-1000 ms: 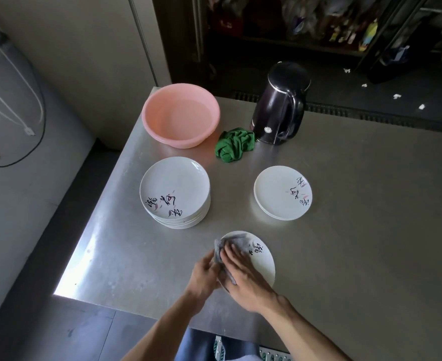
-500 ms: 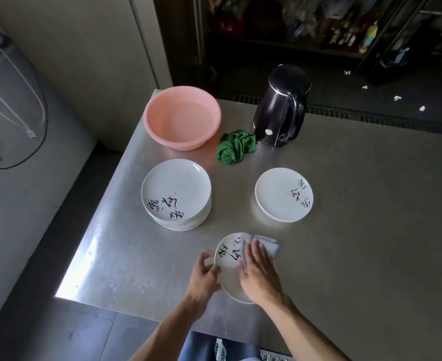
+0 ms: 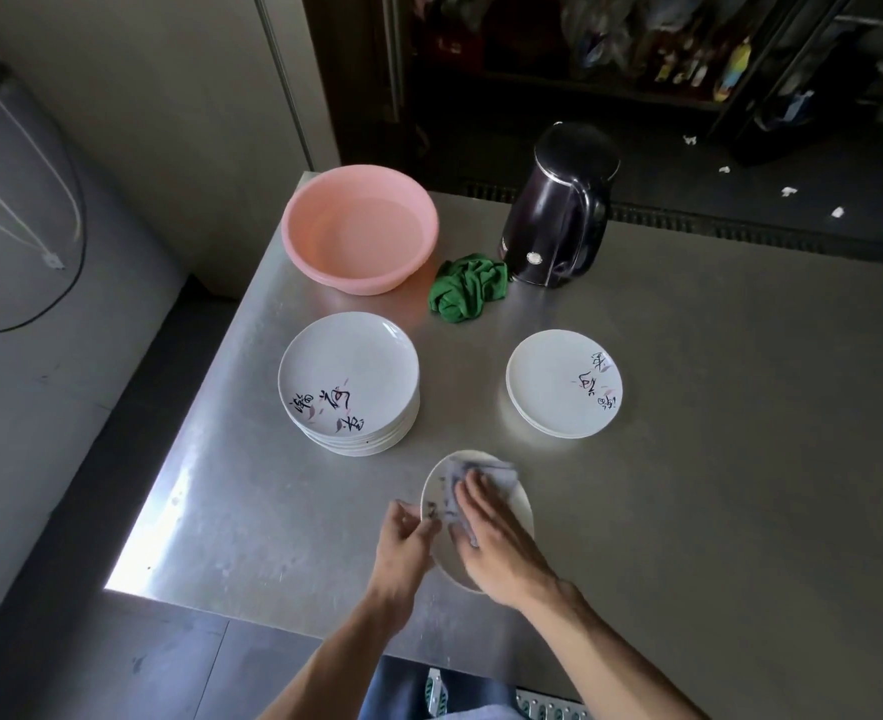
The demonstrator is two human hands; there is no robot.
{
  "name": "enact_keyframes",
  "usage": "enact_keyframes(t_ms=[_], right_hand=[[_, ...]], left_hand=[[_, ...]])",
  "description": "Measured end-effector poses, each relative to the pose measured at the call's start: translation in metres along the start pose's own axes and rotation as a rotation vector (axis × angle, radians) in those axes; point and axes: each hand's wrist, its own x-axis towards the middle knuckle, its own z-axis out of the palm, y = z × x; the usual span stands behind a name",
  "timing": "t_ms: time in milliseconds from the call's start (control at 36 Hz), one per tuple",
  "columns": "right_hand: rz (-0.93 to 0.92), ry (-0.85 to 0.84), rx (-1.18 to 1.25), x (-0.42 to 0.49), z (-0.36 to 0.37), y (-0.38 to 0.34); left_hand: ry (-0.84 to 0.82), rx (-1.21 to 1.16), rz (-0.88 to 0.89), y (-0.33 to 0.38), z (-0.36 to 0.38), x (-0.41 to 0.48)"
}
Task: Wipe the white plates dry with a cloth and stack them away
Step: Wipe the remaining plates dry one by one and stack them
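A white plate [image 3: 519, 504] with black writing lies near the front edge of the steel table [image 3: 714, 485]. My left hand [image 3: 403, 543] pinches the plate's left rim. My right hand [image 3: 496, 532] lies flat with straight fingers on a grey cloth [image 3: 473, 472], pressing it onto the plate's face. A tall stack of white plates [image 3: 351, 381] stands to the left behind. A low stack of white plates [image 3: 564, 384] sits to the right behind.
A pink basin [image 3: 358, 228] stands at the table's back left corner. Beside it lie a crumpled green cloth [image 3: 468, 285] and a dark electric kettle [image 3: 558, 205]. The table's left edge drops to a dark floor gap.
The cloth under my right hand has slid from the plate's right rim back toward its upper middle. The plate has turned a little in my left hand.
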Motion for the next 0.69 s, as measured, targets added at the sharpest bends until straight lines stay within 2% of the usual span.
enact_keyframes(t_ms=[56,111,222,250,278,361,417,472,528,583,639,694], right_hand=[[-0.153,-0.044,-0.017,-0.004,0.002,0.001],[-0.126,-0.051,-0.09,-0.003,0.005,0.007],[0.351,0.034,-0.164,0.006,-0.001,0.011],[0.374,0.023,-0.139,0.007,0.0,0.01],[0.318,0.002,-0.117,0.007,0.002,0.007],[-0.035,-0.033,-0.047,-0.002,0.01,-0.001],[-0.136,-0.035,-0.04,-0.007,0.01,0.001],[-0.037,0.015,-0.093,-0.005,0.009,0.007],[0.243,0.063,-0.151,-0.003,0.004,0.01],[0.379,0.062,-0.143,0.0,0.0,0.008],[0.275,0.043,-0.021,0.0,0.001,0.003],[0.036,0.026,0.099,-0.005,0.002,-0.003]], left_hand=[[-0.004,0.018,-0.009,0.002,0.002,0.0],[-0.043,-0.017,-0.027,0.002,0.001,-0.003],[-0.107,-0.051,-0.025,0.003,-0.001,-0.006],[-0.134,-0.028,-0.013,0.005,0.0,-0.006],[-0.163,-0.002,0.002,0.007,0.001,-0.006],[-0.198,0.054,0.021,0.011,0.0,-0.007],[-0.203,0.087,0.04,0.011,-0.002,-0.008],[-0.203,0.081,0.058,0.01,-0.005,-0.009],[-0.146,0.021,0.041,0.008,-0.006,-0.006],[-0.088,-0.034,0.009,0.006,-0.006,-0.002],[-0.051,-0.017,-0.005,0.009,-0.003,0.0],[-0.024,0.03,0.008,0.012,-0.002,0.001]])
